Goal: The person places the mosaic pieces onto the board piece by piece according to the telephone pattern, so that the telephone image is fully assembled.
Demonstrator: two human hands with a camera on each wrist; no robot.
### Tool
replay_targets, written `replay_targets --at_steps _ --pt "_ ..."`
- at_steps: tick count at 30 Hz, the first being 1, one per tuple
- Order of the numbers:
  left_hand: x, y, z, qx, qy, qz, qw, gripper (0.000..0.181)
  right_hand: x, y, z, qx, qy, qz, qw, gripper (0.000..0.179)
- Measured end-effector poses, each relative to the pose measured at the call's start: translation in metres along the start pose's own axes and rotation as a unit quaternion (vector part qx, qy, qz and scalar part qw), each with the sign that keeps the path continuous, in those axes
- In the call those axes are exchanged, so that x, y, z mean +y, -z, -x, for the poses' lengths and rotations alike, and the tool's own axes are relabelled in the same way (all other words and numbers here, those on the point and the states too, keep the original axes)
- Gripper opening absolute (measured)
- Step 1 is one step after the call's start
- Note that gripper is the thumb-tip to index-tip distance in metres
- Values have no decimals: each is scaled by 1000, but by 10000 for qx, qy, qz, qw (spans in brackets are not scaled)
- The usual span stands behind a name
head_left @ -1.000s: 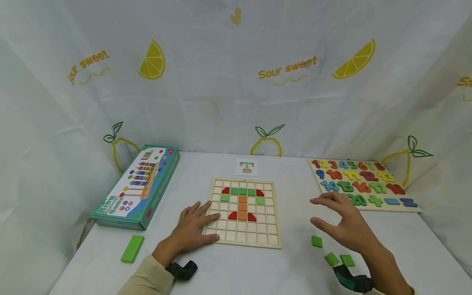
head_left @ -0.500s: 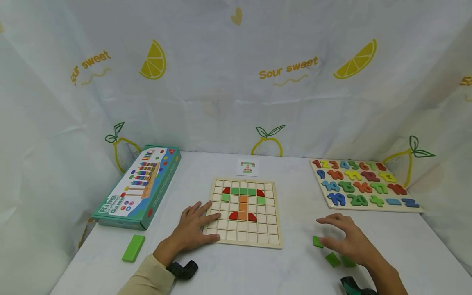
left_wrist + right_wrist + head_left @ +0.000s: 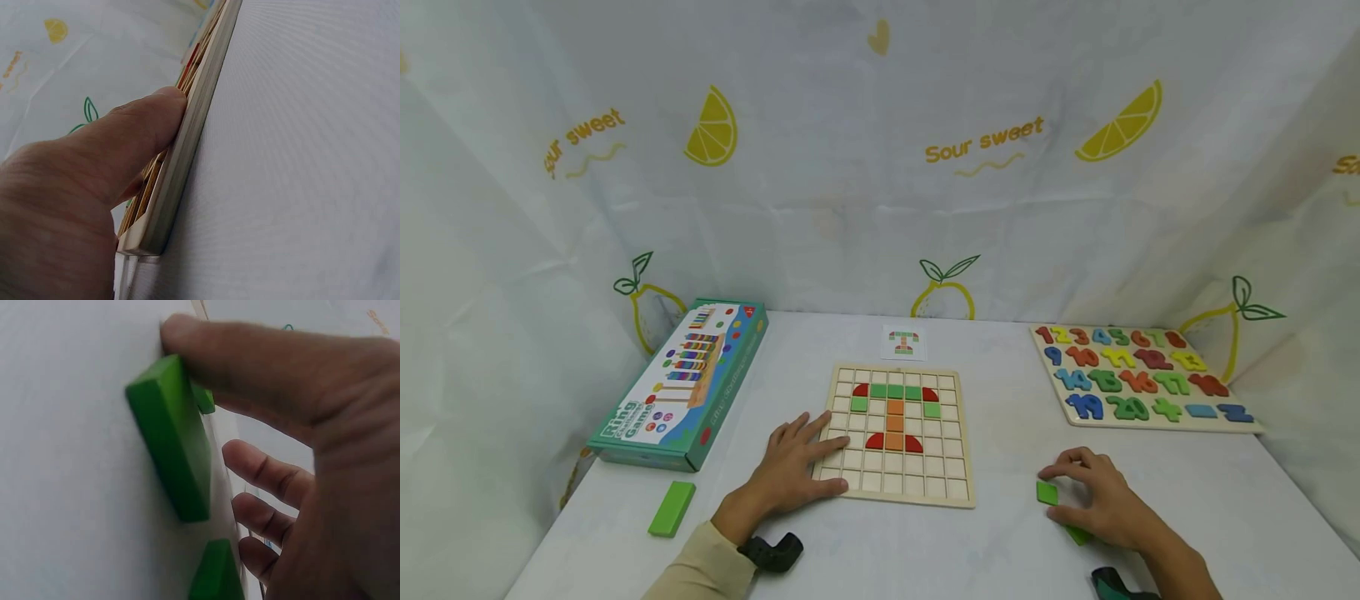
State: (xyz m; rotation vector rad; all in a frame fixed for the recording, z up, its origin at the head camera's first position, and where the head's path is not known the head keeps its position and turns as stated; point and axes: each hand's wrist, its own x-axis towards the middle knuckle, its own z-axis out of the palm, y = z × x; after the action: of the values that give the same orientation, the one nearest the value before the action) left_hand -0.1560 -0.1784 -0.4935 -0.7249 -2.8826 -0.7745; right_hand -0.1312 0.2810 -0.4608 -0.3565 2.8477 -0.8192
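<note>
My left hand [image 3: 790, 468] rests with spread fingers on the left edge of a wooden grid board [image 3: 895, 492]. In the left wrist view its thumb [image 3: 140, 128] lies over the board's rim [image 3: 181, 169]. Red curved pieces [image 3: 875, 441], orange squares [image 3: 894, 423] and green squares [image 3: 896, 391] sit in the board's cells. My right hand [image 3: 1101, 504] is low at the right, index finger and thumb bent around a small green square tile [image 3: 1047, 492], fingertips right at its edges. Another green tile [image 3: 1078, 535] lies partly under this hand; the right wrist view shows a green tile [image 3: 172, 440] close below the thumb.
A pattern card [image 3: 904, 342] lies behind the board. At the left are a green game box [image 3: 681, 383] and a long green block [image 3: 672, 508]. A number puzzle board [image 3: 1138, 379] lies at the back right. A white printed curtain [image 3: 835, 208] hangs behind the table.
My right hand has come down from above the table to the green tiles, its finger and thumb now on either side of one. The left hand has stayed on the board.
</note>
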Motion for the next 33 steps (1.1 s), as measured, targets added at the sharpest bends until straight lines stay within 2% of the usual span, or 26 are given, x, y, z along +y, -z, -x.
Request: replay_targets --at_steps 7,13,17,25,33 --pt "-1 1 0 -35 0 -36 10000 65 2 -3 -1 231 192 -43 9995 20" --pt "0 1 0 -46 -9 -6 10000 65 -2 -2 0 485 308 -35 9983 22" --pt "0 1 0 -43 -15 10 10000 66 -11 6 4 808 476 -8 9956 25" --pt "0 1 0 -85 93 29 9999 65 -42 27 11 1604 1303 260 9781 33" --pt "1 1 0 -83 83 43 9999 65 -79 38 9 2009 1645 394 9649 33"
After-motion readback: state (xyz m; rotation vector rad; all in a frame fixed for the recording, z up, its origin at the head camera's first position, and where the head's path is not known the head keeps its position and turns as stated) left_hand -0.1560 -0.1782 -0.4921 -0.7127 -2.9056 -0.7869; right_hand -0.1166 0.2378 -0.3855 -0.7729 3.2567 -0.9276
